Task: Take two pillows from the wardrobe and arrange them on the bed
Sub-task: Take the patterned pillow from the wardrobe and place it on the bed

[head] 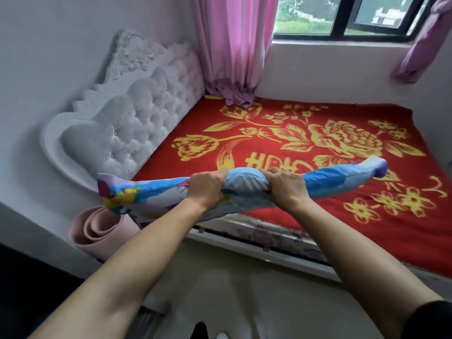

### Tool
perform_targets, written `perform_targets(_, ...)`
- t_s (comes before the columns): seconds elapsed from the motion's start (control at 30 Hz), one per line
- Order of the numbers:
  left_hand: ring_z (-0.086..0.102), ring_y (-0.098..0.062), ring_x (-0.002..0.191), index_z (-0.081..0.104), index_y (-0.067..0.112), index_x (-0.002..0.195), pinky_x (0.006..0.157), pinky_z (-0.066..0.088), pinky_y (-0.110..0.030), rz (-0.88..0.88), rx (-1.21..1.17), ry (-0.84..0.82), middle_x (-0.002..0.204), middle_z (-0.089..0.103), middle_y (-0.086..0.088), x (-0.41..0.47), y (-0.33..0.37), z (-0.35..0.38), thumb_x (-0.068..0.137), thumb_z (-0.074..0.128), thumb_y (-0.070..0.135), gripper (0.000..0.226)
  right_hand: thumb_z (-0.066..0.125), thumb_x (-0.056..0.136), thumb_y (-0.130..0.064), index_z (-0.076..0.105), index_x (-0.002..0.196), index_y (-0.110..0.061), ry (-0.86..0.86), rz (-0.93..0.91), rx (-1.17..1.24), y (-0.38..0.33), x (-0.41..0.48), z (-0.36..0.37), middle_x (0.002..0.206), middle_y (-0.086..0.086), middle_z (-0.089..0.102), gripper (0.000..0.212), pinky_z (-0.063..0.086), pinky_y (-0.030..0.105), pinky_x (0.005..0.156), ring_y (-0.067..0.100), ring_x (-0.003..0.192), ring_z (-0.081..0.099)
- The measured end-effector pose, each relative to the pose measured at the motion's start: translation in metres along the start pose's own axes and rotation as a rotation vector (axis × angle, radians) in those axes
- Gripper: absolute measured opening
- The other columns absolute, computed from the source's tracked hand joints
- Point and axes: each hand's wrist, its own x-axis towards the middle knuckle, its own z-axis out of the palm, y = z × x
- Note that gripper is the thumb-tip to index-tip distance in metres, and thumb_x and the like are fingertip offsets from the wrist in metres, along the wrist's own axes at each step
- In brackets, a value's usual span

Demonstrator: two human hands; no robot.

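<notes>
A long pillow (244,183) in a blue, white and yellow patterned cover hangs level in the air over the near edge of the bed (318,143). My left hand (208,189) is shut on it left of its middle. My right hand (285,185) is shut on it just right of the middle, so the fabric bunches between the two hands. The bed has a red blanket with yellow flowers. No second pillow is in view.
A white tufted headboard (127,123) stands at the bed's left end. Pink curtains (232,50) hang down onto the far corner under a window (342,18). A rolled pink mat (102,231) lies on the floor by the bed's near left corner.
</notes>
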Motion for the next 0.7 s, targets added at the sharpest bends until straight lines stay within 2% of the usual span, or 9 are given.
perform_targets(0.1,0.069,-0.023,0.072,0.058,0.027,0.114,0.053,0.041,-0.030,-0.004,-0.005,0.026,0.082,0.071,0.002,0.030,-0.036,0.010,0.086,0.061,0.044,0.033,0.061,0.087,-0.031,0.047,0.135,-0.037,0.012,0.005,-0.015,-0.009,0.045,0.007,0.113,-0.004,0.065,0.050,0.053,0.038,0.072,0.025,0.098,0.065)
perform_targets(0.27,0.069,-0.023,0.073,0.058,0.024,0.115,0.052,0.042,-0.031,-0.031,0.010,0.018,0.081,0.071,0.002,0.081,-0.084,0.041,0.084,0.062,0.031,0.032,0.065,0.085,-0.026,0.048,0.133,-0.032,0.008,-0.006,-0.033,-0.015,0.121,0.028,0.114,-0.004,0.065,0.051,0.052,0.038,0.070,0.025,0.098,0.065)
perform_targets(0.37,0.068,-0.024,0.070,0.059,0.024,0.112,0.051,0.036,-0.028,-0.053,0.022,0.004,0.078,0.070,0.003,0.115,-0.113,0.064,0.081,0.064,0.030,0.032,0.065,0.085,-0.026,0.050,0.129,-0.030,0.003,-0.025,-0.040,-0.014,0.174,0.047,0.111,-0.004,0.065,0.046,0.052,0.037,0.068,0.025,0.097,0.065)
perform_targets(0.5,0.067,-0.026,0.072,0.056,0.030,0.111,0.054,0.036,-0.029,-0.129,0.024,-0.065,0.079,0.070,0.002,0.170,-0.157,0.099,0.077,0.061,0.026,0.035,0.060,0.087,-0.025,0.047,0.127,-0.027,-0.011,-0.075,0.000,-0.013,0.256,0.078,0.106,-0.003,0.063,0.042,0.050,0.037,0.066,0.025,0.095,0.064)
perform_targets(0.63,0.066,-0.030,0.070,0.058,0.029,0.099,0.054,0.032,-0.029,-0.226,-0.019,-0.101,0.078,0.069,0.001,0.224,-0.200,0.120,0.073,0.058,0.026,0.027,0.057,0.089,-0.024,0.045,0.120,-0.025,-0.028,-0.109,0.083,-0.015,0.340,0.092,0.102,-0.003,0.064,0.034,0.049,0.038,0.067,0.024,0.093,0.065)
perform_targets(0.7,0.065,-0.031,0.071,0.057,0.028,0.096,0.053,0.036,-0.031,-0.261,-0.018,-0.095,0.078,0.069,0.001,0.252,-0.225,0.129,0.071,0.057,0.026,0.025,0.056,0.089,-0.024,0.044,0.118,-0.025,-0.021,-0.124,0.116,-0.017,0.382,0.096,0.101,-0.004,0.064,0.031,0.047,0.038,0.069,0.024,0.094,0.065)
